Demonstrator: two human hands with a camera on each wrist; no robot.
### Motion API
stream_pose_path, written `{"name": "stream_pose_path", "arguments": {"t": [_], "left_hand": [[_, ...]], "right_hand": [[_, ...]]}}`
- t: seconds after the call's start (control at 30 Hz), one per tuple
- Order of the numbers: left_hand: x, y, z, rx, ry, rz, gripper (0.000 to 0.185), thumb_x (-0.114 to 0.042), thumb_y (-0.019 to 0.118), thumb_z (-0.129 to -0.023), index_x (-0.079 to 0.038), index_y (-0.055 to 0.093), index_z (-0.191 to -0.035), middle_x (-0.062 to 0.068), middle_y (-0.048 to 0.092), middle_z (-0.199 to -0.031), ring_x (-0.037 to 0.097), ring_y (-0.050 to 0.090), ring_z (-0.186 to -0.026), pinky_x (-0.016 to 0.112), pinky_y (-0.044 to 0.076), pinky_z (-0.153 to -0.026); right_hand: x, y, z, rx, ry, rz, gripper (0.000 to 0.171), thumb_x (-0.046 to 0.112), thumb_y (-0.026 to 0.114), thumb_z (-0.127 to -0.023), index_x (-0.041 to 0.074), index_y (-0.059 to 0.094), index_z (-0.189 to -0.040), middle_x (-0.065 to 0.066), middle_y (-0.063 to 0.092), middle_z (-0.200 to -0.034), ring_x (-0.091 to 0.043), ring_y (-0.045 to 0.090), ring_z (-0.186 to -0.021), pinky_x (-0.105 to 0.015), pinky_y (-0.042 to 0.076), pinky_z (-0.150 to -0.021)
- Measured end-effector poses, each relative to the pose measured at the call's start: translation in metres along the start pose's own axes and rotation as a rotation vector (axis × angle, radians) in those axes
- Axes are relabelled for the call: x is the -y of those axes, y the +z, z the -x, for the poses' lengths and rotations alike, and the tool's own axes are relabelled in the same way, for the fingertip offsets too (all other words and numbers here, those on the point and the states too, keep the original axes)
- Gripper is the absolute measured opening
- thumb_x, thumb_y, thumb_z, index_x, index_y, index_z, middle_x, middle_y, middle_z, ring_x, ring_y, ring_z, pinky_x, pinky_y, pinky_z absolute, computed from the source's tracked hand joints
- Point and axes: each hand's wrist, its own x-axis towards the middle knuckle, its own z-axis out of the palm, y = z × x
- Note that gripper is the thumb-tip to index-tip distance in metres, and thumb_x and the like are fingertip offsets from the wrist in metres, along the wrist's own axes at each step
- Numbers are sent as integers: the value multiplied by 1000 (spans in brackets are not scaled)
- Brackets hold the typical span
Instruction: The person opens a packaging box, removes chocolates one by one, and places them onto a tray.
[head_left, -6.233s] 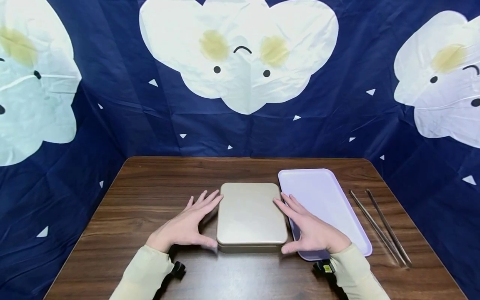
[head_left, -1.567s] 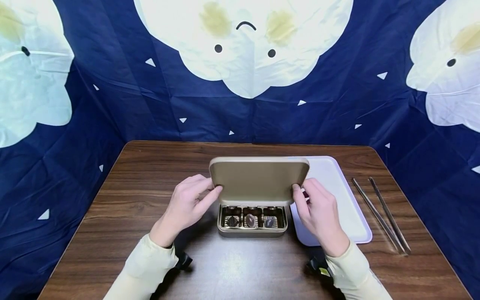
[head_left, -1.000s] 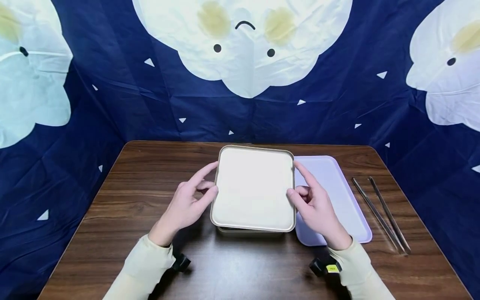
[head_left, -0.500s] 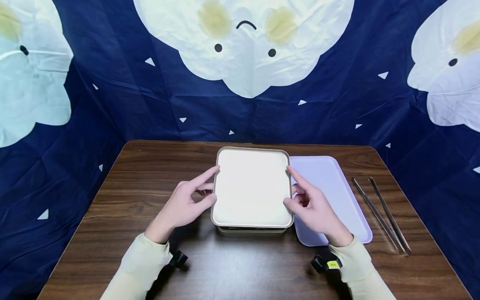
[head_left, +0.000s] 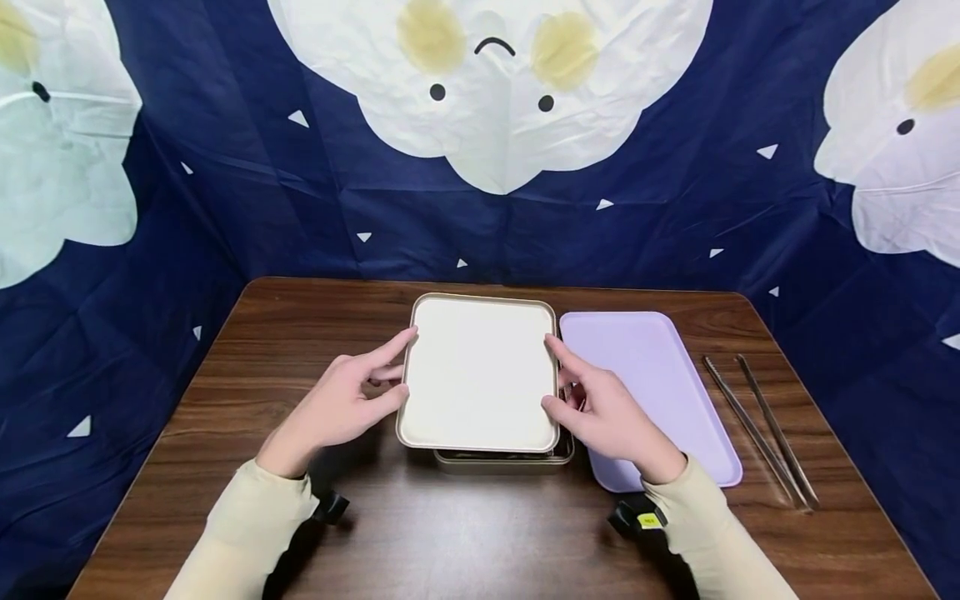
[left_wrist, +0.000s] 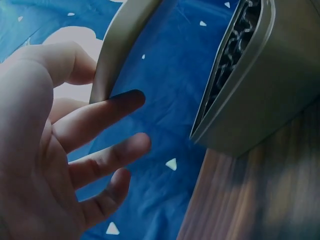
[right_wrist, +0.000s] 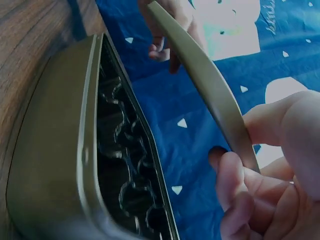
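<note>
Both hands hold the tin lid [head_left: 480, 375], its pale inner side facing up, above the metal tin [head_left: 504, 467]. My left hand [head_left: 345, 404] pinches the lid's left edge, and my right hand [head_left: 606, 410] pinches its right edge. In the head view the lid hides most of the tin and sits left of centre over it. A gap between lid [right_wrist: 210, 95] and tin [right_wrist: 50, 145] shows in the right wrist view, along with a dark moulded insert [right_wrist: 131, 192] inside the tin. Straight lower fingers of the left hand [left_wrist: 45, 125] show in the left wrist view.
A lilac tray [head_left: 645, 375] lies just right of the tin. Farther right is a pair of metal tongs [head_left: 761, 433]. The brown wooden table [head_left: 300, 333] ends at a blue fabric backdrop [head_left: 285, 225] with white cloud shapes.
The lid was first on the tin, then tilted up, showing small dark chocolate-like pieces inside, then turned pale side up. Over the last half second both hands shifted it left.
</note>
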Motion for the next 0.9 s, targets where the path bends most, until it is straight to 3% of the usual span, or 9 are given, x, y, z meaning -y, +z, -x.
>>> {"name": "stream_pose_path", "arguments": {"t": [0.2,0.4,0.57,0.8,0.9], "left_hand": [[7,-23,10,11,-49,-58,75,-8,71,-94,-19,43,-162,9,72,-129,14,73,-111,41,65,-84],[15,-42,24,12,-97,-139,73,-8,69,-94,-18,45,-161,14,61,-145,19,76,-107,38,65,-83],[23,-53,39,-3,-126,-169,73,-6,70,-92,-18,47,-160,16,65,-140,19,76,-105,36,66,-79],[36,-69,63,-90,-79,-202,74,1,74,-86,-17,55,-155,12,78,-115,10,72,-102,10,54,-74],[43,-75,73,-123,-75,-229,74,3,74,-85,-16,57,-154,9,80,-104,4,70,-102,7,50,-75]], "right_hand": [[16,15,-16,15,-16,107,77,15,72,-92,0,40,-160,9,64,-84,-1,50,-55,-24,49,-55],[31,33,-35,52,-11,143,76,19,67,-91,-1,40,-159,15,62,-78,2,48,-52,-25,46,-54],[44,47,-45,94,5,153,76,20,66,-91,-1,39,-160,15,62,-79,1,46,-47,-25,45,-54],[63,69,-60,163,11,154,76,19,65,-92,-4,37,-160,14,61,-76,0,45,-48,-25,47,-59],[71,79,-66,185,3,160,77,19,67,-93,-6,36,-159,13,61,-75,0,48,-53,-24,48,-61]]}}
